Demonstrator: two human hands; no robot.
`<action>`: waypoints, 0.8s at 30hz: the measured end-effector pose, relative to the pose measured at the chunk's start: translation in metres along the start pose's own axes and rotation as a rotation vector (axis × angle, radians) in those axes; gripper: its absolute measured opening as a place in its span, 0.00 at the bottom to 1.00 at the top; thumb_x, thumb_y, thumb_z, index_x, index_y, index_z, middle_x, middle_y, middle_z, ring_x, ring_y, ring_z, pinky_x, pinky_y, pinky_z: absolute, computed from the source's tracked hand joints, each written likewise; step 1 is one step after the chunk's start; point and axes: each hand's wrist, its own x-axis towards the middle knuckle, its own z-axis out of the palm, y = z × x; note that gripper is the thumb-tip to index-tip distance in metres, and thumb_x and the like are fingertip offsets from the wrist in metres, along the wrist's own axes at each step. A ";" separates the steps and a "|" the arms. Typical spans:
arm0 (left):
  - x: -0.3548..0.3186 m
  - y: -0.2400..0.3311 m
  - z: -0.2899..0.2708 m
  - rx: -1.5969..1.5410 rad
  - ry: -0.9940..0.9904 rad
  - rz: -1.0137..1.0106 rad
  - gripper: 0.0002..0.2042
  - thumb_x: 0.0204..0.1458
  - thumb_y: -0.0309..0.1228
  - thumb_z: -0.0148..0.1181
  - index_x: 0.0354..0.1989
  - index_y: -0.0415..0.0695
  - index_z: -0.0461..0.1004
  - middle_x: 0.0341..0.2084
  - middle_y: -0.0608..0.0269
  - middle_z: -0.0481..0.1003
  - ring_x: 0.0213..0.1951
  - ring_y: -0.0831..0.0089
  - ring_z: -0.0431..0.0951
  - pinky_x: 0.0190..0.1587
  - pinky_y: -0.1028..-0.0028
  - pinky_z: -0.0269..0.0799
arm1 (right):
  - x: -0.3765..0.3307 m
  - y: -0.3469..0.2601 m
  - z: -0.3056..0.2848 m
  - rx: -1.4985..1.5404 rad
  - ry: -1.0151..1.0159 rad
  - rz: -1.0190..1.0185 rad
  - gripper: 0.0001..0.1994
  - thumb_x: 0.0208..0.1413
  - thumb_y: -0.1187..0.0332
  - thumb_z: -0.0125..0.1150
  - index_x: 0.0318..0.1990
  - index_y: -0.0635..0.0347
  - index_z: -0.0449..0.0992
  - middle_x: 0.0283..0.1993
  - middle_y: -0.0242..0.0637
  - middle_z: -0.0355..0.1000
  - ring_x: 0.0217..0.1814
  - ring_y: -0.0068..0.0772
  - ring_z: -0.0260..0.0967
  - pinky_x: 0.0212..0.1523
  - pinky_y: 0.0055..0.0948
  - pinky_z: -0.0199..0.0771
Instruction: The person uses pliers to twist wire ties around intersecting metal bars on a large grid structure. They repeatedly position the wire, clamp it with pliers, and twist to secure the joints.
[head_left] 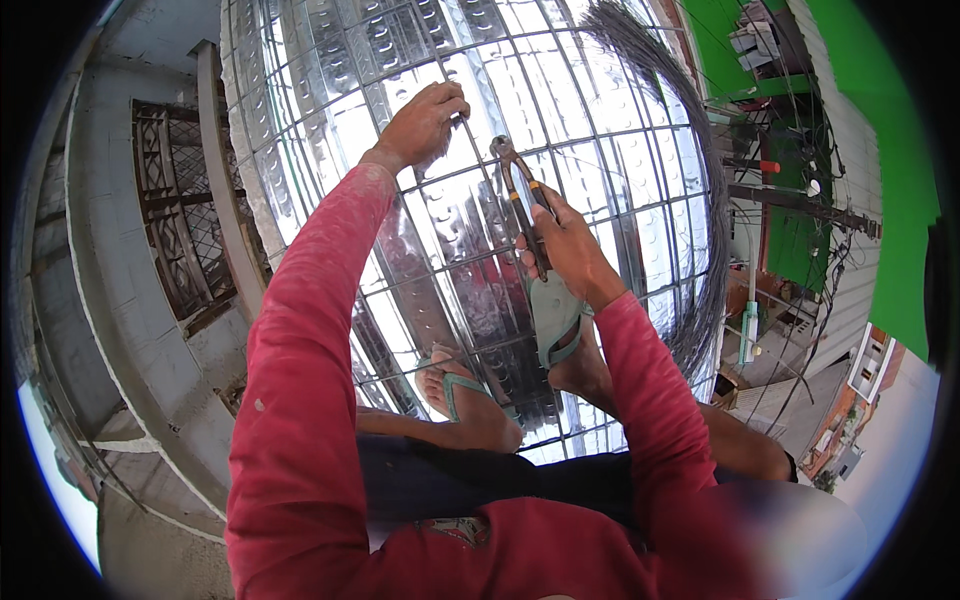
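Note:
A grid of thin steel bars lies over shiny, ribbed metal decking. My left hand is closed at one of the bars, fingers curled down beside it. What those fingers pinch is too small to make out. In my right hand is a pair of pincers with dark, orange-marked handles, gripped low on the handles. The rounded head of the pincers points away from me, just right of a bar and a short way from my left hand. Whether its jaws hold anything cannot be told.
A long bundle of dark thin wire curves along the right side of the mesh. My feet in green flip-flops rest on the grid nearby. A grey wall with a grated window stands left; overhead cables and roofs lie beyond the right edge.

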 end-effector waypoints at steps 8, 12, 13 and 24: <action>-0.003 -0.006 0.001 0.021 -0.010 0.005 0.09 0.55 0.22 0.53 0.43 0.45 0.77 0.55 0.61 0.72 0.61 0.59 0.70 0.64 0.63 0.67 | -0.001 0.003 0.003 0.071 0.025 0.034 0.24 0.73 0.65 0.38 0.73 0.58 0.53 0.30 0.36 0.71 0.24 0.24 0.68 0.24 0.27 0.72; -0.004 -0.004 0.002 0.031 -0.008 -0.030 0.09 0.57 0.24 0.51 0.43 0.45 0.77 0.55 0.61 0.73 0.61 0.59 0.70 0.64 0.63 0.67 | 0.000 0.007 0.009 -0.022 -0.051 0.078 0.24 0.73 0.66 0.38 0.74 0.59 0.52 0.29 0.35 0.71 0.24 0.23 0.68 0.25 0.27 0.74; -0.005 -0.002 0.001 -0.004 0.001 -0.034 0.10 0.55 0.22 0.51 0.42 0.45 0.76 0.55 0.61 0.72 0.60 0.59 0.70 0.64 0.62 0.67 | 0.000 0.004 0.005 0.009 -0.061 0.094 0.24 0.73 0.66 0.38 0.73 0.60 0.53 0.29 0.35 0.71 0.24 0.23 0.68 0.25 0.27 0.74; 0.006 0.054 0.005 0.165 -0.054 -0.132 0.11 0.59 0.37 0.53 0.39 0.46 0.78 0.50 0.59 0.74 0.66 0.59 0.65 0.71 0.45 0.48 | -0.006 -0.108 -0.119 -0.809 0.054 -0.244 0.25 0.72 0.65 0.43 0.73 0.59 0.53 0.33 0.34 0.69 0.25 0.22 0.68 0.27 0.26 0.75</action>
